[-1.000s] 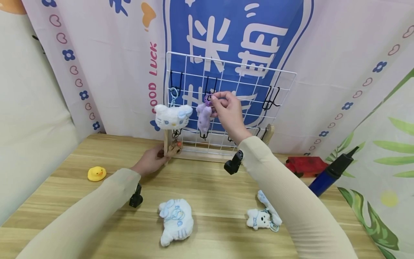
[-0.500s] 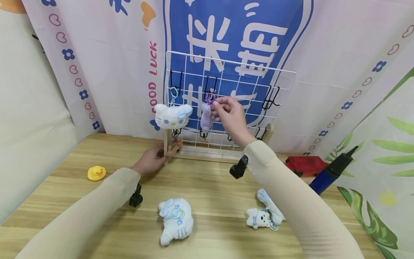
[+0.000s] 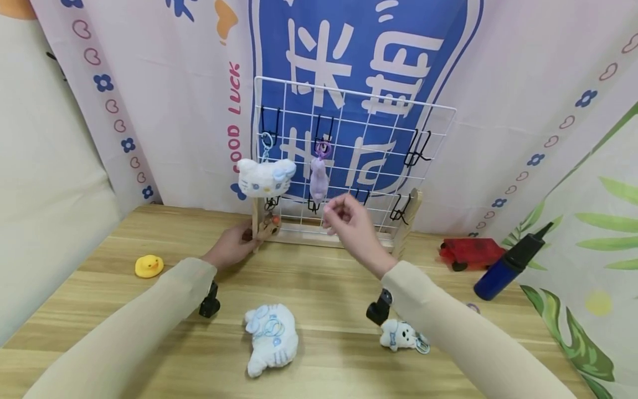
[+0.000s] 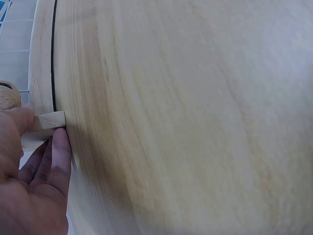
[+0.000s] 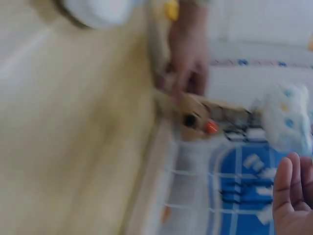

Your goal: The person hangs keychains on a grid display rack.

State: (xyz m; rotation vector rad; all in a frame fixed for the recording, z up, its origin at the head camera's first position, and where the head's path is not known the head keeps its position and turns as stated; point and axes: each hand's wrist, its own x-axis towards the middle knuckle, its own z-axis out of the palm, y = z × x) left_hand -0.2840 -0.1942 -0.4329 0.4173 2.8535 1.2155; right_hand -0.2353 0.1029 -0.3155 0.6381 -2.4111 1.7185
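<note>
In the head view, a purple plush keychain (image 3: 319, 180) hangs by its ring on a black hook of the white wire rack (image 3: 329, 239). Just below and right of it is my right hand (image 3: 351, 228), its fingers loosely bent and nothing in them. My left hand (image 3: 230, 247) is at the rack's lower left corner. The left wrist view shows thumb and fingers pinching the end of a wooden foot (image 4: 49, 121). Beside that hand hangs a small brown plush keychain (image 3: 269, 228). Above it, a white cat-head plush keychain (image 3: 266, 178) hangs from the upper left hook.
Another white cat plush (image 3: 272, 338) lies on the wooden table (image 3: 329, 293) in front. A small white dog plush keychain (image 3: 397, 334) lies near my right forearm. A yellow duck (image 3: 149, 266) sits at left; a red toy car (image 3: 471, 254) and a blue pump (image 3: 508, 269) stand at right.
My right hand has let go of the purple keychain and drawn down away from it. The keychain now hangs by itself. My left hand keeps its place on the rack.
</note>
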